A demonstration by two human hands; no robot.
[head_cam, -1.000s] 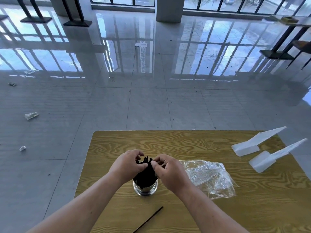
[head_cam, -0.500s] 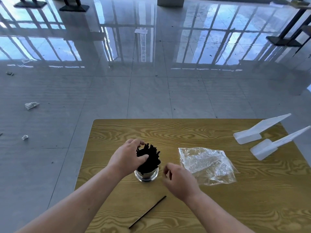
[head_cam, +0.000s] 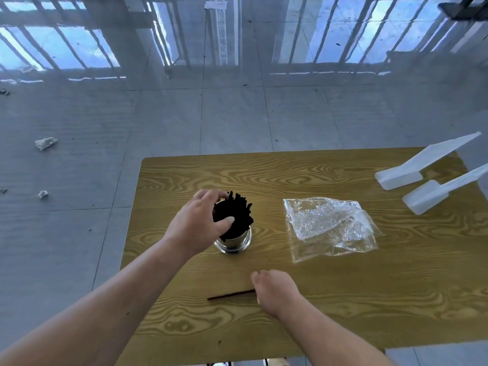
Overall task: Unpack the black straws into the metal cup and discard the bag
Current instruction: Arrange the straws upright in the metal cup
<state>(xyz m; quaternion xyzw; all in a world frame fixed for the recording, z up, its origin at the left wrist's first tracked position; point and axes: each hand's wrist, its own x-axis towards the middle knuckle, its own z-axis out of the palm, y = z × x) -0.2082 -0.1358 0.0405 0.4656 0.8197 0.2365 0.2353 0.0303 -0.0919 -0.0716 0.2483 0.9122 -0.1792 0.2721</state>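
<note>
Bench [head_cam: 290, 175] is yellowish wood grain, smooth with a soft sheen. Cup [head_cam: 233, 243] is polished metal, mirror-shiny. Straws [head_cam: 235, 215] look like matt black plastic. Bag [head_cam: 330, 228] is clear, crinkly, glossy plastic. White pieces [head_cam: 398, 178] at the far right corner: matt plastic. Floor [head_cam: 237, 114] tiles are super glossy.

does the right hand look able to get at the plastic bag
Probably yes: the right hand is at the loose straw, the plastic bag lies beyond it, only bare table between; the left hand holds the black straws.

One cup [head_cam: 232, 243], one bag [head_cam: 330, 228], two white stands [head_cam: 398, 177] [head_cam: 425, 198].
</note>
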